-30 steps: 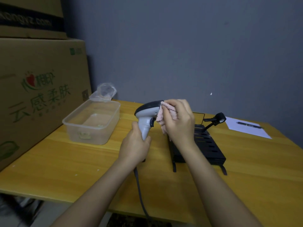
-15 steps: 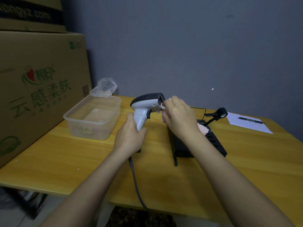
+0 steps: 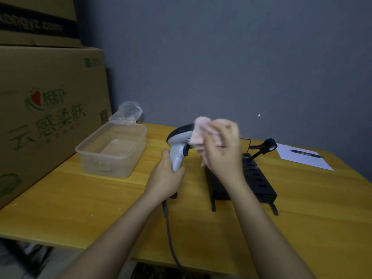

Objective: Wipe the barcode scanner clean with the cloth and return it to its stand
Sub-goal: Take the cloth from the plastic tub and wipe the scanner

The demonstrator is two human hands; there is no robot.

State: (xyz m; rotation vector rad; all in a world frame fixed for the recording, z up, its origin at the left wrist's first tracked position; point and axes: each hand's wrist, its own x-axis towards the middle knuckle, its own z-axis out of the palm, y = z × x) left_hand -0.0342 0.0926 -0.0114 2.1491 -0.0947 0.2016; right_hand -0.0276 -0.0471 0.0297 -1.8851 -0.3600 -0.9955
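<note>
My left hand grips the handle of the grey barcode scanner, held upright above the yellow table. Its dark head points right and its cable hangs over the front edge. My right hand presses a bunched pink cloth against the front of the scanner's head. The black stand, a thin arm with a ring holder, rises behind my right hand.
A clear plastic tub stands at the left with crumpled plastic behind it. Cardboard boxes are stacked at the far left. A black slotted box lies under my right hand. Paper with a pen lies far right.
The pink cloth, hidden in my right hand half a second ago, now shows over the scanner's head. My right hand has shifted up against the head.
</note>
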